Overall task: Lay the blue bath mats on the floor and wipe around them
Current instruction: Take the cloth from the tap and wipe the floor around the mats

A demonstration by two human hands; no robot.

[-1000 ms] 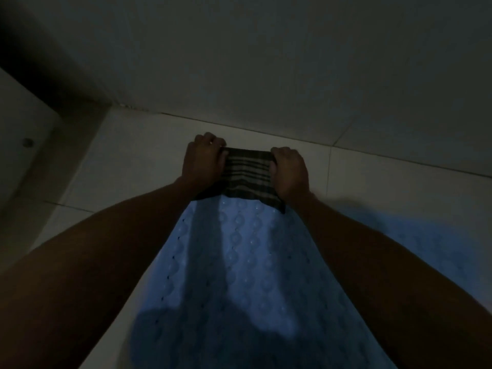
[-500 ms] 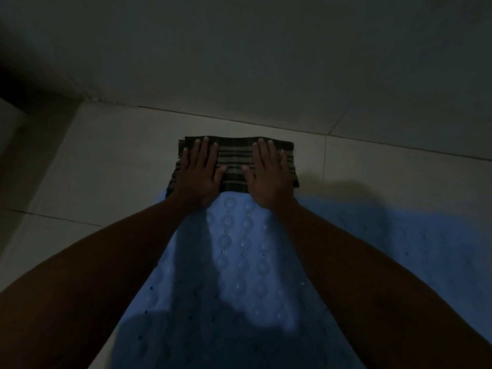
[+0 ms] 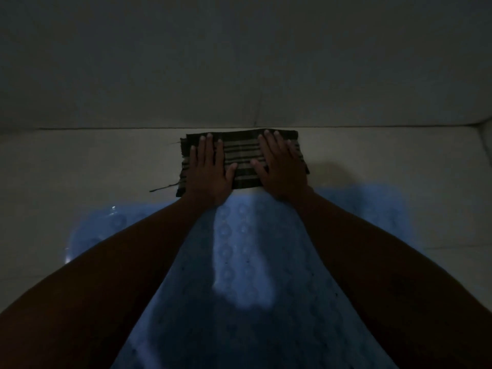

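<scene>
Looking down from the head camera in dim light: both bare arms reach forward over a blue bath mat (image 3: 239, 275) that lies flat on the pale tiled floor (image 3: 80, 166). The mat shows rows of raised round bumps and spreads to either side beneath the arms; whether it is one mat or two overlapping cannot be told in the shadow. A brighter patch of light falls on the mat between the forearms.

Just beyond the mat's far edge lies a dark striped cloth (image 3: 243, 158), folded into a rectangle, with a narrow strip of bare floor between its near edge and the mat. Loose threads trail from its left side onto the floor. The cloth's far edge lies close to the joint where the floor meets the wall (image 3: 239, 62).

The left hand (image 3: 209, 169) rests palm down on the left part of the cloth, fingers stretched out and slightly spread; its grip is apart, pressing flat and clasping nothing. The right hand (image 3: 282, 166) lies the same way on the right part of the cloth, fingers extended, thumb pointing inward, its grip likewise apart. A band of striped cloth shows between the two thumbs.
</scene>
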